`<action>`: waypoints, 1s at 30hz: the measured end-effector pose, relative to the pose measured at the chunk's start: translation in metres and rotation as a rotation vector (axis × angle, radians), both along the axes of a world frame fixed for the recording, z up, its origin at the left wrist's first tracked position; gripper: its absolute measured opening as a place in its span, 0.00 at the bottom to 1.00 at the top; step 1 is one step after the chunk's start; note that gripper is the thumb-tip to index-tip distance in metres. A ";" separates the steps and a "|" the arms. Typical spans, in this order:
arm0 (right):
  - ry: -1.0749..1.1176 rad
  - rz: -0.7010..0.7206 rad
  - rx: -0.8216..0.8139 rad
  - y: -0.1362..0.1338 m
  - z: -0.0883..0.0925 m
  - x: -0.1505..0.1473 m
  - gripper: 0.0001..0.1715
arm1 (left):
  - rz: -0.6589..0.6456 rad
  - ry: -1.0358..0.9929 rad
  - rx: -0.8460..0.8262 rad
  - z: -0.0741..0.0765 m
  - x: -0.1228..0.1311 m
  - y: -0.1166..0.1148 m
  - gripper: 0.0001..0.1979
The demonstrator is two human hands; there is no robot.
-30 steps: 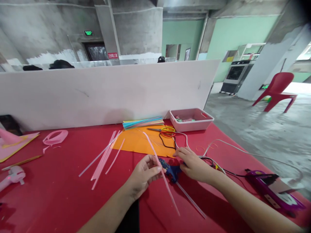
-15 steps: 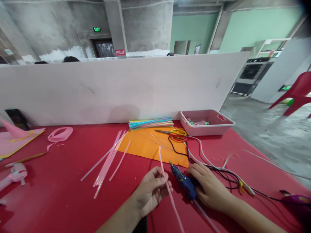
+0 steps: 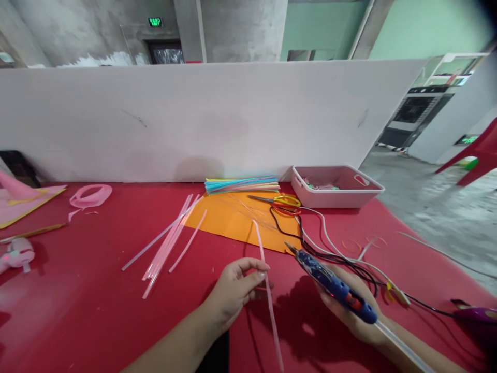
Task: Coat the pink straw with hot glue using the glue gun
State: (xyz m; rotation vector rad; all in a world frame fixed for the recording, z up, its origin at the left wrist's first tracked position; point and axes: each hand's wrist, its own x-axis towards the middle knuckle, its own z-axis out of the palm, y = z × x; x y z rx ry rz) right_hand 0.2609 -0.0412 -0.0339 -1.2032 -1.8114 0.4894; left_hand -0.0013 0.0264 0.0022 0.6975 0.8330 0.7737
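Note:
Between thumb and fingers, my left hand (image 3: 237,287) pinches a long pink straw (image 3: 271,305), which slants upward with its top end over the orange sheet (image 3: 233,220). In my right hand (image 3: 345,305) is a blue hot glue gun (image 3: 330,282), raised off the table, its nozzle pointing up and left toward the straw but apart from it. A clear glue stick (image 3: 402,344) sticks out of the gun's back end. To the left of my hands lie several loose pink straws (image 3: 169,246) on the red table.
Yellow-handled scissors (image 3: 285,201) and a bundle of coloured straws (image 3: 243,185) lie on the orange sheet. Behind stand a pink basket (image 3: 337,197) and a white partition (image 3: 217,119). Cables (image 3: 349,264) run at right. A pink glue gun (image 3: 17,255) lies at left.
My right hand has lifted the blue glue gun off the table and turned it, moving slightly right. My left hand still holds the pink straw. The view has tilted down.

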 end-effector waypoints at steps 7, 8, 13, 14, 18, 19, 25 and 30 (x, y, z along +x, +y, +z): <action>0.161 -0.060 -0.018 0.007 0.005 -0.001 0.14 | 0.011 0.047 0.151 -0.004 -0.002 0.001 0.16; 0.171 -0.074 -0.022 0.008 0.005 -0.001 0.13 | 0.007 0.056 0.183 -0.005 -0.002 0.001 0.16; 0.079 -0.074 -0.078 0.007 0.009 0.001 0.09 | -0.041 0.097 0.312 -0.009 -0.003 -0.002 0.20; 0.042 -0.056 -0.102 0.006 0.012 0.001 0.08 | -0.049 0.105 0.329 -0.009 -0.003 -0.003 0.21; -0.030 0.033 -0.172 0.005 0.023 -0.002 0.12 | -0.051 0.137 0.373 -0.006 -0.004 -0.004 0.22; -0.031 0.046 -0.177 0.005 0.024 -0.002 0.12 | -0.045 0.145 0.378 -0.005 -0.004 -0.004 0.22; -0.029 0.088 -0.143 0.006 0.017 0.000 0.15 | 0.047 0.135 0.313 0.000 -0.005 -0.004 0.14; -0.068 0.162 -0.199 0.006 0.014 0.000 0.21 | 0.083 0.105 0.283 -0.003 -0.004 -0.001 0.14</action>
